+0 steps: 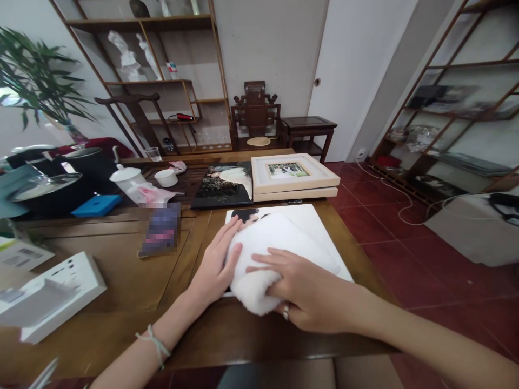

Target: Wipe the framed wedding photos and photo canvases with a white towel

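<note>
A white fluffy cloth [272,254] lies on a white photo print [312,227] on the wooden table [121,270]. My left hand [214,265] rests flat against the cloth's left side, fingers stretched out. My right hand [304,294] lies on the cloth's near end, fingers curled around its rolled edge. A ring shows on one finger of the right hand. The print shows a dark-haired figure near its far left corner, mostly covered by the cloth.
Beyond the print lie a dark photo panel [223,186] and stacked pale picture frames [292,175]. A white box [52,294] sits at left, with a blue case [96,205], teapot [126,177], cups and black pots behind. Red tiled floor lies right.
</note>
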